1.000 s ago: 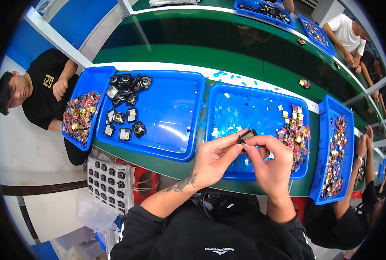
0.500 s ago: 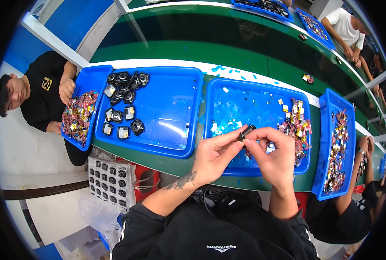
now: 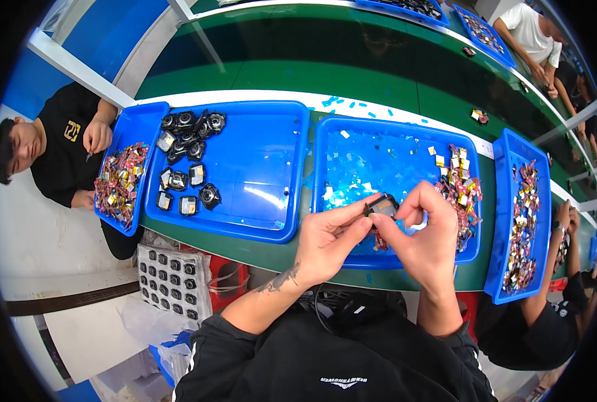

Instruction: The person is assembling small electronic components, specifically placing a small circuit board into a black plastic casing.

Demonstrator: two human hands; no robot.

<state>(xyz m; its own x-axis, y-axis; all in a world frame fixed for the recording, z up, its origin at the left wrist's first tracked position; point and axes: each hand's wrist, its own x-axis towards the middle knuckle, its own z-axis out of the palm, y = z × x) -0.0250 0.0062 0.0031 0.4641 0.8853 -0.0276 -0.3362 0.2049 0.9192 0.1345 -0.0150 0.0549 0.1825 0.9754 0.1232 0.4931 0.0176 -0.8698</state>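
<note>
Black small part (image 3: 381, 204) is staying pinched between both hands — left hand (image 3: 328, 238) and right hand (image 3: 424, 234) gripping it as before — over the blue tray (image 3: 352, 144), so fitting is continuing.

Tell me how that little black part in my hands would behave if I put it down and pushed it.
The small black part looks rigid and probably light: fingertips of the left hand and right hand alone hold it. Its blocky shape suggests sliding, not rolling.

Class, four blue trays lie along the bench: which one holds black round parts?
The wide tray second from the left: black round parts cluster in its far left corner; the others hold colourful bits or scraps.
</note>
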